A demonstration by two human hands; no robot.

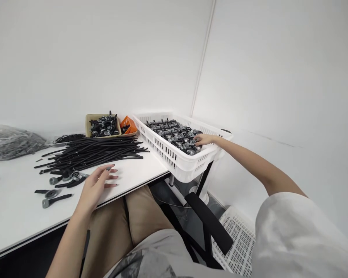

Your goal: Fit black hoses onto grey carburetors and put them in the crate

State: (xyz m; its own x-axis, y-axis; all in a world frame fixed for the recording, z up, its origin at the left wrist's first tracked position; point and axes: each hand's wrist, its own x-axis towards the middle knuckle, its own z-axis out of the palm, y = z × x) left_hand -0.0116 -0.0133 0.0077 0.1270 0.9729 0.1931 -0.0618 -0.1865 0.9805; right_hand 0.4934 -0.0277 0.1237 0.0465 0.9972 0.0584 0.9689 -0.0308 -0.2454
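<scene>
My left hand (98, 186) is held over the front edge of the white table, fingers spread and holding nothing. Just left of it lie several loose parts, each with a round grey cap and a black stem, such as one loose part (56, 200) near the front. Over on the right, my right hand (204, 139) reaches across the rim of a white plastic basket (185, 166). Its fingers are bent together around a grey-and-black part (190, 145), one of many packed in rows there. The fingertips are partly hidden among the parts.
A pile of black rubber tubes (95, 152) lies behind my left hand. Against the wall stand a yellow bin (87, 125) of parts and an orange basket (130, 125). A clear bag (14, 143) sits far left. A black chair armrest (210, 222) and white crate (237, 239) are below.
</scene>
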